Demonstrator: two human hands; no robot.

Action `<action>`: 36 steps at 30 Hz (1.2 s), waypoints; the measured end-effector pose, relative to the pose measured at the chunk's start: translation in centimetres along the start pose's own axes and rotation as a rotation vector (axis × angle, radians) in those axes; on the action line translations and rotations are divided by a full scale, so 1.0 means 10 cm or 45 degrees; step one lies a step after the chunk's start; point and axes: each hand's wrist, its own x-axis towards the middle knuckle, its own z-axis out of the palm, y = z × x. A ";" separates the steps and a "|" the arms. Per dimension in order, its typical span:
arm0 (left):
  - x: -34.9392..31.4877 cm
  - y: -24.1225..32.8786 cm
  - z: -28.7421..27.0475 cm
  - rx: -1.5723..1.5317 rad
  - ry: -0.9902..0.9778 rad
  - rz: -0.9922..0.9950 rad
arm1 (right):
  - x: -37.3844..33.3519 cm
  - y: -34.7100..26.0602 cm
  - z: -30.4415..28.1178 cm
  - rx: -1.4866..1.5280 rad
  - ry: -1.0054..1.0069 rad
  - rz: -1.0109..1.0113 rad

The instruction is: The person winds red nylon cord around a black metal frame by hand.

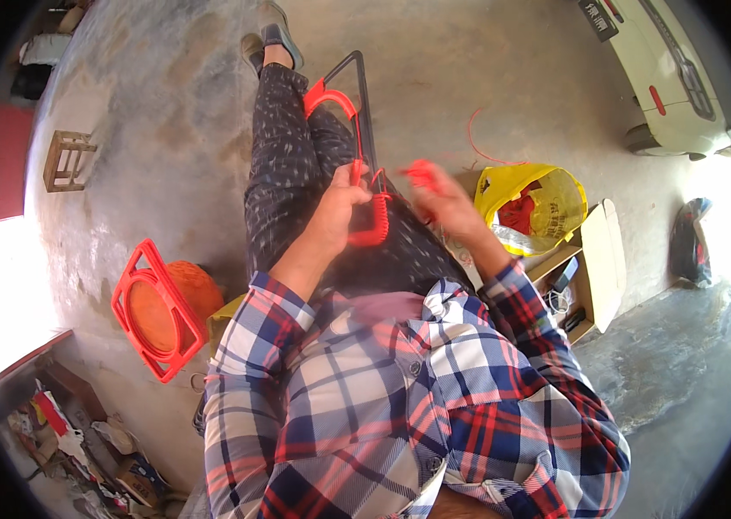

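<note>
Across my lap lies a black bent-tube frame with a curved red plastic part at its far end. My left hand is closed round a red piece on this frame, its thumb pressed against it. Below those fingers hangs a tightly ridged, curved red part, which looks like wound cord. To the right, my right hand is closed and smeared by motion. It grips a red piece too blurred to name exactly.
Right of my legs stands an open yellow bag with red things inside; a thin red cord curves near it. Beside it is an open box. At left are an orange-red framed reel and a wooden stool. A car stands far right.
</note>
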 end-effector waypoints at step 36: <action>-0.20 0.31 0.08 1.071 0.460 0.591 | 0.24 -0.37 0.43 -0.600 0.034 -0.248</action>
